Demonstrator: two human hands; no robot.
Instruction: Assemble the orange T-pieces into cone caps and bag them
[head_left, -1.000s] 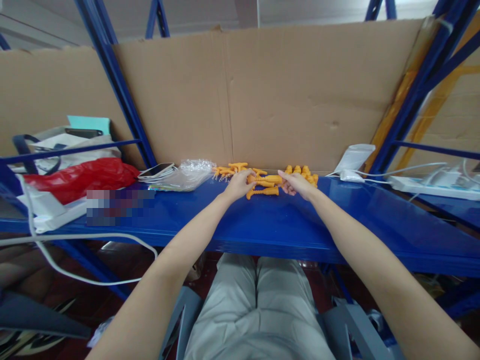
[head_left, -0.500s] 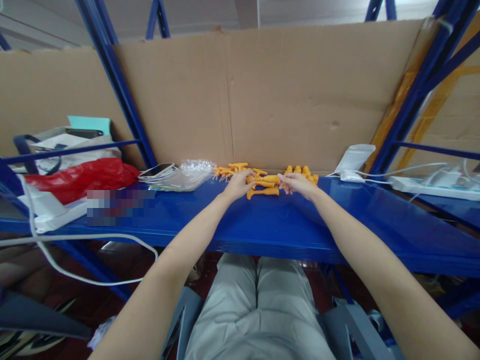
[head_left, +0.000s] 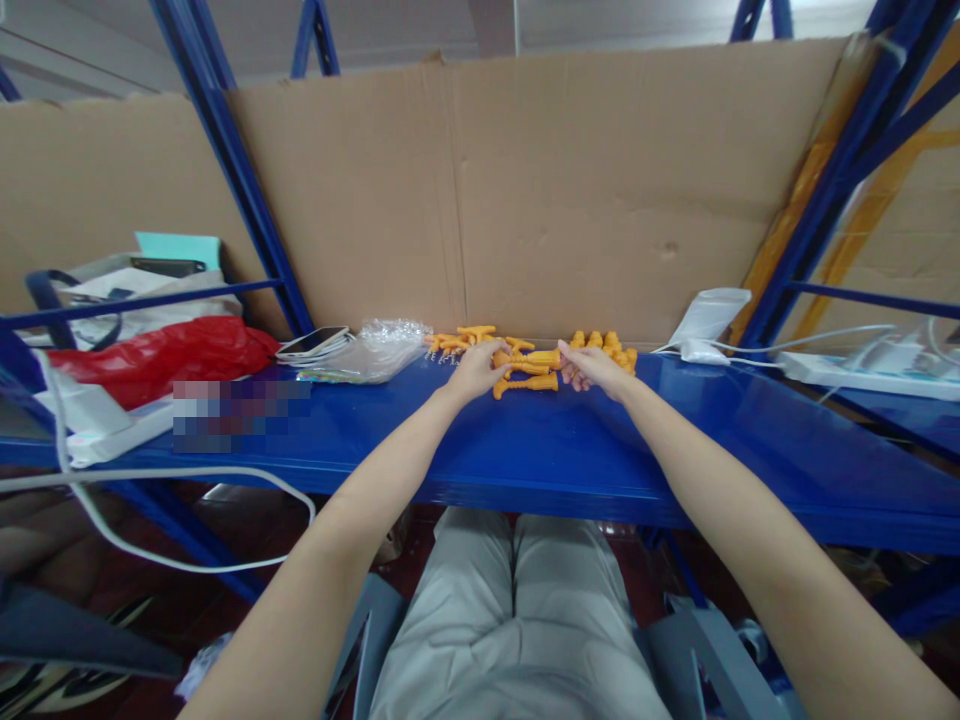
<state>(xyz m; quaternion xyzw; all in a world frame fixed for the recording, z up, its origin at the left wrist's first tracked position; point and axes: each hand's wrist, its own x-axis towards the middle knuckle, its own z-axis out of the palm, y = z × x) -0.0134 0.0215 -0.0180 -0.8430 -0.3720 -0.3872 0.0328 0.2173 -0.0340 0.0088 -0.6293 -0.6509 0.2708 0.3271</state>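
Observation:
My left hand (head_left: 480,370) is closed round the handle end of an orange plastic corkscrew (head_left: 541,357). My right hand (head_left: 595,370) pinches the other end of it, thumb and finger together, with the remaining fingers curled below. Beneath and in front lie more orange corkscrews (head_left: 531,383) on the blue shelf. Behind my left hand sits a pile of orange T-shaped handles (head_left: 476,331) with metal spirals poking out. Several short orange sleeves (head_left: 595,338) stand just beyond my right hand, partly hidden by it.
Clear plastic bags (head_left: 375,352) and a phone (head_left: 313,341) lie to the left, beside a red bag (head_left: 165,355). A white packet (head_left: 712,315) and a power strip (head_left: 870,372) with cables are on the right. A cardboard panel (head_left: 555,190) backs the blue shelf (head_left: 540,450).
My right hand's fingers have shifted slightly on the end of the corkscrew. My left hand has stayed in place.

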